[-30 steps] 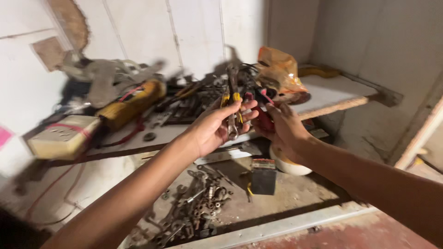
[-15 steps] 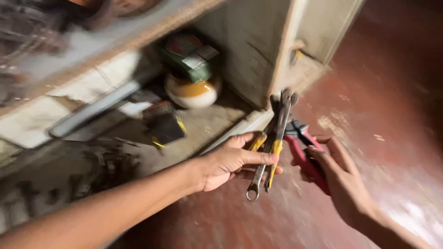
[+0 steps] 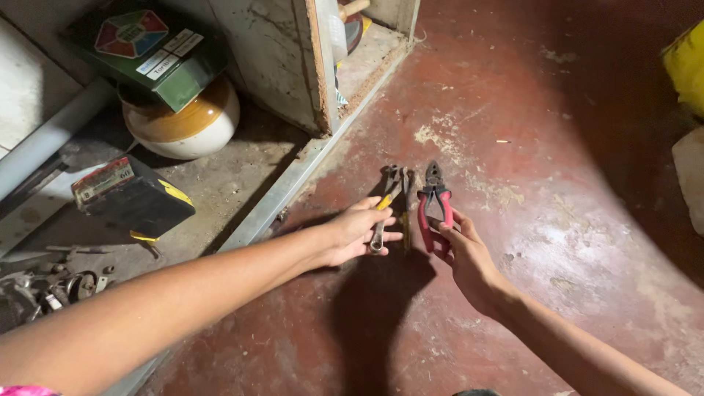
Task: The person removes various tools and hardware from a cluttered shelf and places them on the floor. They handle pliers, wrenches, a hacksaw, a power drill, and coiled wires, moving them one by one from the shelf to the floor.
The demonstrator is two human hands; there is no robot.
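My left hand (image 3: 352, 233) reaches low over the red floor (image 3: 557, 220) and touches a grey wrench (image 3: 384, 213) that lies there beside a second rusty tool with yellow-taped handles (image 3: 405, 213). My right hand (image 3: 463, 253) holds the red handles of a pair of pliers (image 3: 433, 196), whose dark jaws point away from me and rest on or just above the floor. The three tools lie side by side, close together.
A cabinet's lower shelf (image 3: 213, 183) on the left holds a white and brown ceramic jar (image 3: 182, 125) under a green box (image 3: 143, 55), a black box (image 3: 128, 196) and small metal parts (image 3: 44, 286). A yellow object (image 3: 686, 66) stands at the far right.
The view has swung down from the upper shelf to the floor. Both hands have carried the tools down and now have them at the floor, side by side.
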